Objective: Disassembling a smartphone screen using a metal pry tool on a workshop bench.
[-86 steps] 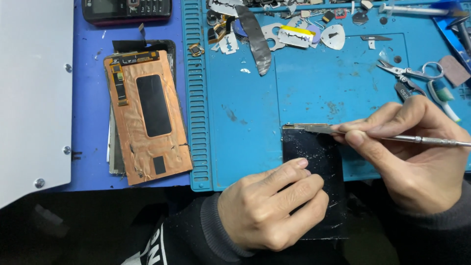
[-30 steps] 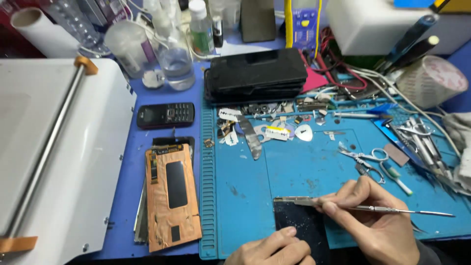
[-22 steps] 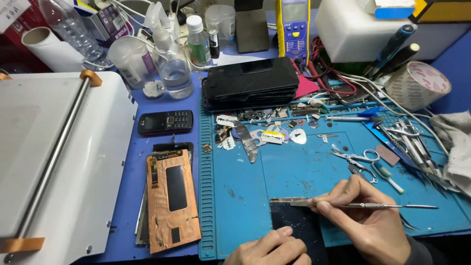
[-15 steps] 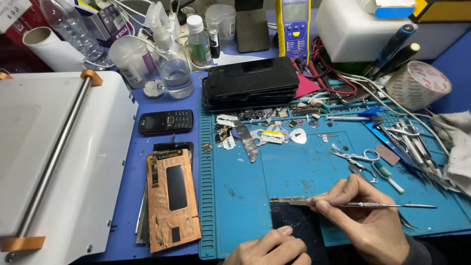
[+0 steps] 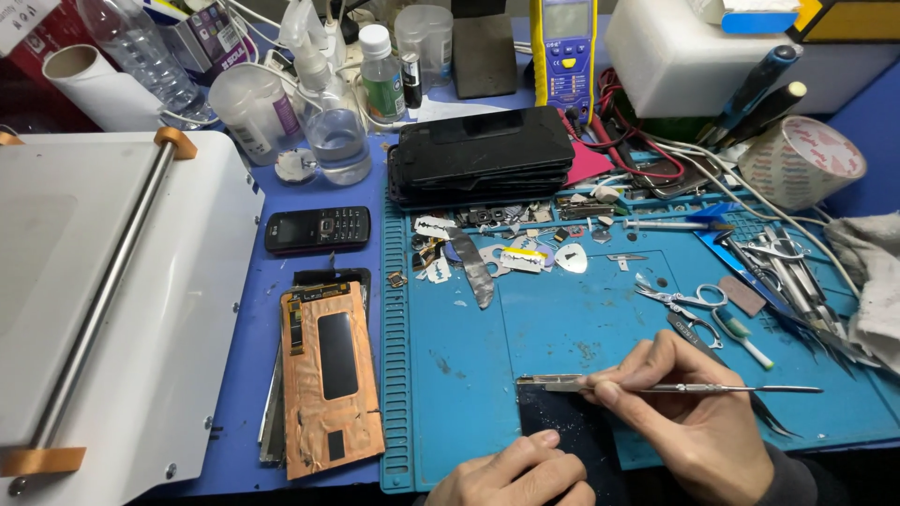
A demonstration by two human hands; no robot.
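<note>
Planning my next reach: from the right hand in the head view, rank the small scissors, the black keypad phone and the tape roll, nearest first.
From the right hand:
1. Small scissors, just above it on the mat.
2. Tape roll, far upper right.
3. Black keypad phone, far upper left, off the mat.

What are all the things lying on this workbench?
dark phone screen: one, black, near edge of mat, under both hands
metal spudger: one, silver, tip on screen's top edge
work mat: one, blue, centre
copper-backed display panel: one, copper, left of mat
keypad phone: one, black, above panel
stack of phone screens: one, black, far edge
scissors: one, silver, right on mat
multimeter: one, yellow, back
tape roll: one, white, back right
left hand: pressing screen
right hand: holding spudger
</note>
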